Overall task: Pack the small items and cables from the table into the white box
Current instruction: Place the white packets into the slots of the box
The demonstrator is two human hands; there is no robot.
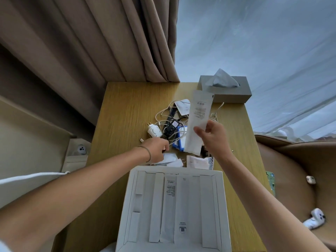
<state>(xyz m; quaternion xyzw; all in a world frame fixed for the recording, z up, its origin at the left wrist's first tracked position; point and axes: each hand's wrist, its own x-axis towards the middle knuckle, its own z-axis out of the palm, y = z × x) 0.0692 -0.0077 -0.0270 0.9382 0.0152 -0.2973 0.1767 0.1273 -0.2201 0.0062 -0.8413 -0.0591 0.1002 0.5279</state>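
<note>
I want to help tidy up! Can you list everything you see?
white box: one, open, near table edge
paper sleeve: one, white, held up
tangled cables: several, white and black, mid-table
plug adapter: one, white, left of cables
tissue box: one, grey, far corner
table: one, wooden
curtain: one, beige, behind
left hand: pinching a white cable
right hand: holding the sleeve

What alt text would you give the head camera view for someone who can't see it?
Over an open white box on a wooden table, the right hand holds up a long white packet while the left hand pinches a white cable from a tangle of chargers beside a tissue box.
</note>
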